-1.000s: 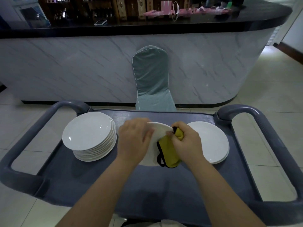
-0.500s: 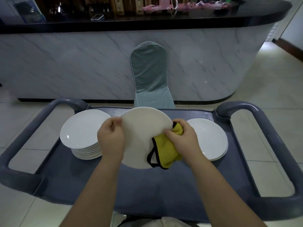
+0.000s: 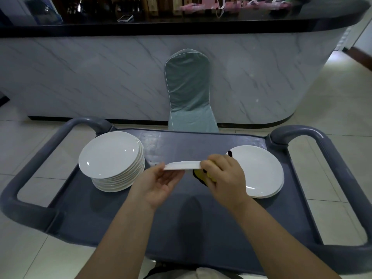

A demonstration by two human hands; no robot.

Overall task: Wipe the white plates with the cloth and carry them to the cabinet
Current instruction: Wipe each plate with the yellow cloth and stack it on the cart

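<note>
One white plate [image 3: 182, 165] hangs edge-on and level above the middle of the grey cart tray [image 3: 177, 216]. My left hand [image 3: 159, 183] holds its left rim, palm up, fingers under it. My right hand [image 3: 223, 176] grips the yellow cloth [image 3: 201, 175] with black trim against the plate's right rim; most of the cloth is hidden under the hand. A tall stack of white plates [image 3: 114, 160] stands on the tray's left. A low stack of white plates [image 3: 259, 171] lies on the right.
The cart has thick grey loop handles at the left [image 3: 40, 158] and right [image 3: 330, 170]. Beyond it stand a chair in a pale green cover [image 3: 189, 91] and a curved marble-fronted bar counter [image 3: 100, 73] with a phone [image 3: 125, 18] on top. Tiled floor surrounds the cart.
The plate went from tilted up with its face toward me to flat and edge-on. My left hand turned palm up under its rim. The right hand with the cloth stayed at the right rim.
</note>
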